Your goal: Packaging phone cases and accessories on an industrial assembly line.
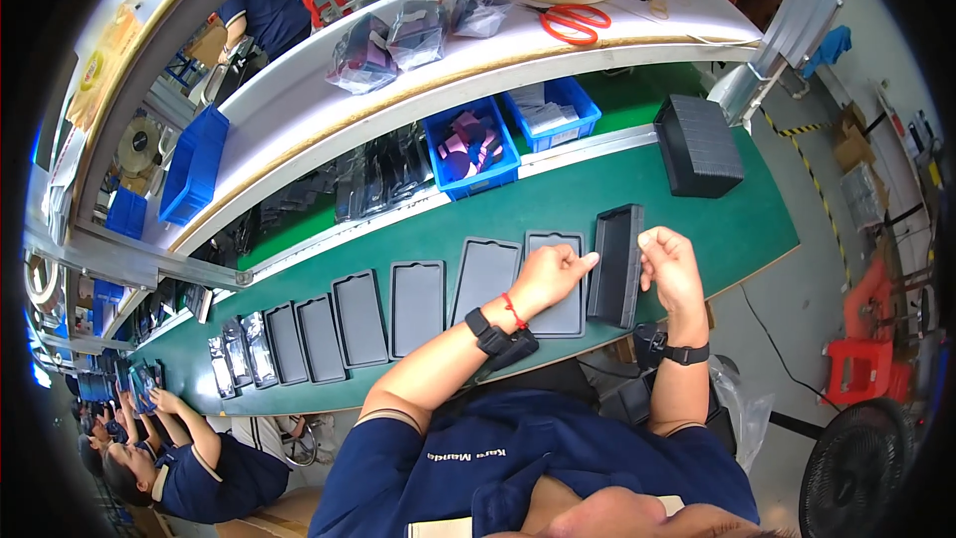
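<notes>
Looking at one black tilted tray between both hands, at the right part of a green bench. Can't tell if single or a few nested.
Pointing thumb of left hand at its left long edge, with fingers curled in; can't tell if pressing or just beside.
Holding right hand at the opposite edge, toward the far corner, with thumb and fingertips bunched narrow; can't tell if clamped on the rim.
Wearing black straps on both wrists, plus red string bracelet on the left.
Partly behind left hand: flat tray. Farther left: row of five more trays, then three shiny wrapped pieces.
Beyond right hand: tall stack of black trays.
Along the back: blue bin with pink and purple pieces, second blue bin with pale packets.
On white shelf above: bagged parts, red-handled scissors.
Lower left: co-worker in dark blue, with arms raised to the bench
</notes>
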A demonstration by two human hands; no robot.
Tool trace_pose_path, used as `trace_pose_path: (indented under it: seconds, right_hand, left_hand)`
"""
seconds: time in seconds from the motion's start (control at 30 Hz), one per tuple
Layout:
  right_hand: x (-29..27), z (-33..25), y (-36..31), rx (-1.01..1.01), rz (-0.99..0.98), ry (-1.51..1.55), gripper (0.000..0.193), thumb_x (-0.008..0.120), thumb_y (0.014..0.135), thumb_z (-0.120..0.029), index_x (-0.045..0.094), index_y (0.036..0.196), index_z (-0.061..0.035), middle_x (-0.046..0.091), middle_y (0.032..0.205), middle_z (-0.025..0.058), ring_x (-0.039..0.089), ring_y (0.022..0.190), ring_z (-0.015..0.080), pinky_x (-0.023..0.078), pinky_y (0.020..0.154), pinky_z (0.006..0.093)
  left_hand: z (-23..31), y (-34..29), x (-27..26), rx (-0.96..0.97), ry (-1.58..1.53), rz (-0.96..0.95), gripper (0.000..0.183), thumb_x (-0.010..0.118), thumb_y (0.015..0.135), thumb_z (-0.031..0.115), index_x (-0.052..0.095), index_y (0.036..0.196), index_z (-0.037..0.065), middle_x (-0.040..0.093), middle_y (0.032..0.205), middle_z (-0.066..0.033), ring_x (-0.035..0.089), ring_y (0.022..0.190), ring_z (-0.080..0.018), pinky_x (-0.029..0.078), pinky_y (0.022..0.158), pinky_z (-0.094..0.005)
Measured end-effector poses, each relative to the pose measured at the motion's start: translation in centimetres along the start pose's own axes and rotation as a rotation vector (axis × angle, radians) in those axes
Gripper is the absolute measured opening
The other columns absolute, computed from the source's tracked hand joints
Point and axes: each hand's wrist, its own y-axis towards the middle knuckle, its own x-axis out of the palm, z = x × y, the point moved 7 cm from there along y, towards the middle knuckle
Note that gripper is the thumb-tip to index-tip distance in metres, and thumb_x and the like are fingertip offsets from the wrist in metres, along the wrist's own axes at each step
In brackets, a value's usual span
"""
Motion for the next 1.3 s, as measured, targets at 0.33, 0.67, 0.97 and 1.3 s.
trace_pose_path:
  seconds: [0.33,0.67,0.97,1.3]
  right_hand:
    - [-6.8,3.3,1.3,-0.169,0.255,0.063,0.02,0.048,0.093,-0.021,0.053,0.078,-0.0085,0.042,0.059,-0.0045,0.037,0.047,0.0041,0.032,0.038,0.0202]
    - [-8.8,-2.3,2.7,-0.366,0.385,-0.815,0.023,0.064,0.081,-0.018,0.055,0.069,-0.0005,0.057,0.062,0.0116,0.054,0.052,0.0235,0.043,0.053,0.0365]
    - [-12.0,-9.0,13.5,-0.074,0.58,-1.331,0.055,0.049,0.081,-0.059,0.044,0.13,-0.036,0.038,0.137,0.0161,0.04,0.123,0.0362,0.037,0.097,0.0438]
    - [-9.9,-10.1,18.3,-0.19,0.48,-1.253,0.056,0.05,0.079,-0.06,0.046,0.129,-0.0358,0.044,0.132,0.0186,0.048,0.118,0.0328,0.043,0.092,0.0404]
  left_hand:
    - [4.3,2.0,3.0,0.182,-0.376,0.072,0.036,0.055,0.09,0.025,0.045,0.06,0.008,0.047,0.047,0.0016,0.045,0.039,-0.0061,0.037,0.037,-0.0228]
    - [2.2,3.5,4.5,0.177,0.212,-0.07,0.028,0.065,0.08,0.029,0.061,0.087,0.002,0.063,0.07,-0.0114,0.062,0.068,-0.0246,0.047,0.06,-0.037]
    - [11.4,13.1,5.2,0.216,0.046,-0.105,0.04,0.063,0.081,0.041,0.06,0.087,0.002,0.063,0.077,-0.0087,0.058,0.071,-0.017,0.047,0.066,-0.0319]
    - [10.2,23.0,6.1,0.135,-0.517,-0.017,0.028,0.064,0.082,0.027,0.048,0.069,0.009,0.049,0.063,0.0013,0.046,0.056,-0.0097,0.039,0.047,-0.0244]
